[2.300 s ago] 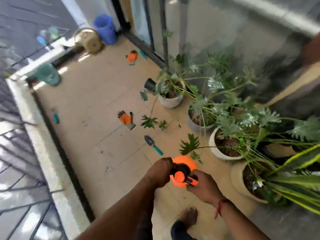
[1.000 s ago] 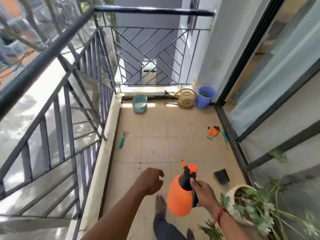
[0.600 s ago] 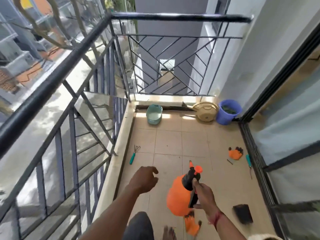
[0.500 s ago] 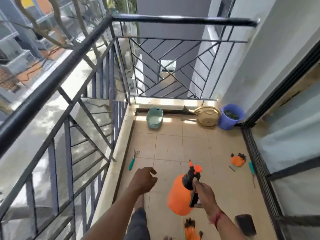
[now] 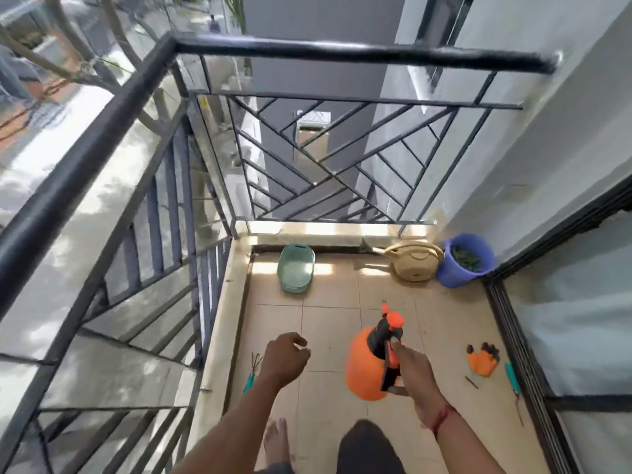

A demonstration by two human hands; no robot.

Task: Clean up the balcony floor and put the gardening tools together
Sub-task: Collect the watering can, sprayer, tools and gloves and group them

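Right hand (image 5: 410, 374) covers the handle and trigger of the orange spray bottle (image 5: 362, 369); the bottle's lower right side is hidden behind it.

Both forearms (image 5: 232, 429), a bare foot (image 5: 276, 439) and a dark knee (image 5: 367, 446) run off the bottom edge.

Small rake (image 5: 249, 383), lower left of centre: prongs too fine to count.

Green matter in the blue bucket (image 5: 468, 261): too small to tell.

Thin dark stick (image 5: 471, 382) near the orange glove (image 5: 482, 359): unidentifiable.

Teal-handled tool (image 5: 512, 374), right side: working end too thin to make out.

Street (image 5: 41, 107) beyond the railing (image 5: 85, 155), upper left: smeared.
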